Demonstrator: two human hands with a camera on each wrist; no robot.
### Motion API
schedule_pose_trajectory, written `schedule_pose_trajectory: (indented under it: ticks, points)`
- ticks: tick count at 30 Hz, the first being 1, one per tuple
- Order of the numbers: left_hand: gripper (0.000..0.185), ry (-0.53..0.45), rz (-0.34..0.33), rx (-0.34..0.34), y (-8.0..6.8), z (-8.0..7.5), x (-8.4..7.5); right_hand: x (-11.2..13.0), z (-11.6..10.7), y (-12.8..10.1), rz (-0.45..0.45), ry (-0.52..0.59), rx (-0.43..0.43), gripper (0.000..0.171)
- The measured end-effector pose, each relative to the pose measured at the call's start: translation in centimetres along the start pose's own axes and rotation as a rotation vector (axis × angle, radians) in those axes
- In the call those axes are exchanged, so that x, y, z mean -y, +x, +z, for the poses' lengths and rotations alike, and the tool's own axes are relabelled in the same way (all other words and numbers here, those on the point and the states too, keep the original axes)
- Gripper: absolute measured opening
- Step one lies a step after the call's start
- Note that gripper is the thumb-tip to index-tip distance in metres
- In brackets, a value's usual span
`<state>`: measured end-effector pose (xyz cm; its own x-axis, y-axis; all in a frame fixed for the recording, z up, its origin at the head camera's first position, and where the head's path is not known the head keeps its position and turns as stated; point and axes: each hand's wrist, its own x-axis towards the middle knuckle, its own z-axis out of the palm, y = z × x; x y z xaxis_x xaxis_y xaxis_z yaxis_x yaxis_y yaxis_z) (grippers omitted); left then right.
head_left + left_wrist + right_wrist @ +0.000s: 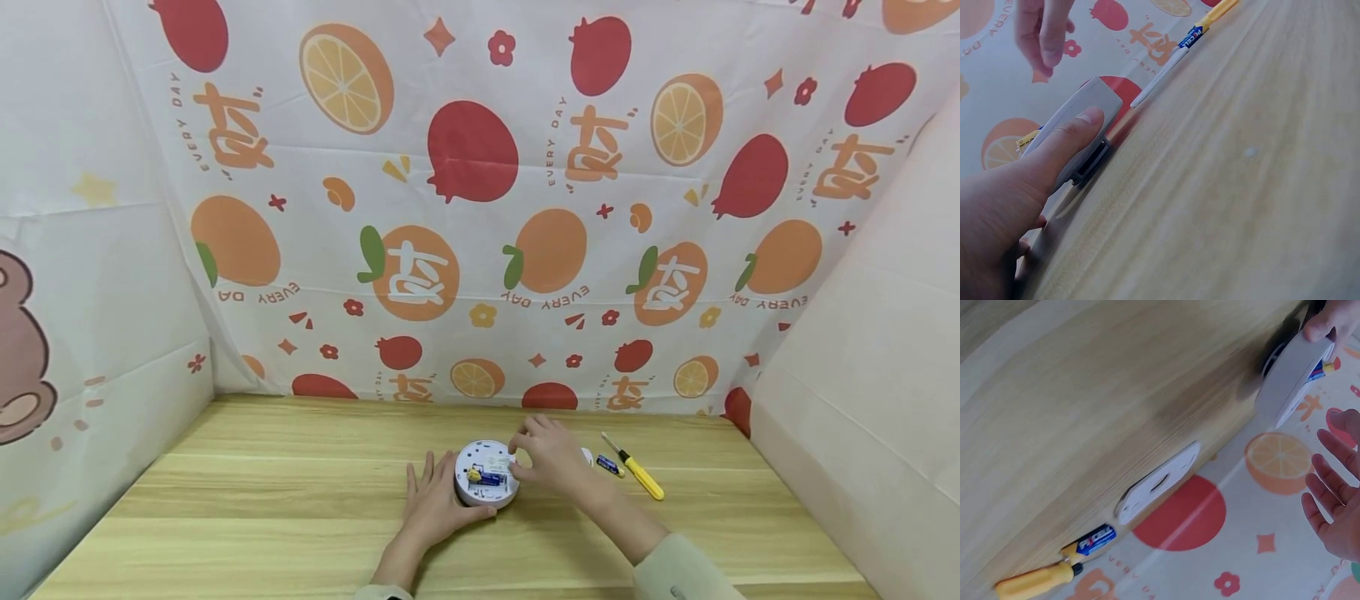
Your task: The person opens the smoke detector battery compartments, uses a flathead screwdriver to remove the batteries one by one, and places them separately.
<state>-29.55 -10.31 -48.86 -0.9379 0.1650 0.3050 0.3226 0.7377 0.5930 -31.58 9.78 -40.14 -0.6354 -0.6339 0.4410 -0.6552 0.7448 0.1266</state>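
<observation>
Left grip (433, 506) steadies my round white device (485, 473), thumb against its rim; right grip (550, 457) hovers open just above it.

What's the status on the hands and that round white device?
Left hand steadies the round white device, thumb on its rim. Right hand open, hovering over it. Battery visible inside. Cover plate, spare battery and screwdriver lie to the right.

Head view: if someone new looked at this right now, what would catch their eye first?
First, the round white plastic device lying open near the middle of the light wooden table, a blue battery showing inside. The left hand steadies its near edge while the right hand hovers at its far side with relaxed fingers. Right of them lie a yellow-handled screwdriver, a loose blue battery and a white round cover plate.
</observation>
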Motion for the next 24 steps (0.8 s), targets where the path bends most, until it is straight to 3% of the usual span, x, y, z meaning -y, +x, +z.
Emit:
schedule_pose_trajectory:
  ticks: [6,13,24]
  points:
    - [0.107,0.000,0.002,-0.001,-0.1,0.0,0.0,1.1,0.6,0.5,-0.059,0.015,-0.041,0.017]
    - [0.108,0.004,0.007,-0.001,-0.1,0.1,0.1,2.5,1.2,0.7,-0.058,0.039,0.030,0.017]
    - [0.110,0.009,-0.001,0.012,-0.1,0.0,0.0,2.8,2.5,0.8,-0.053,-0.049,0.058,0.020]
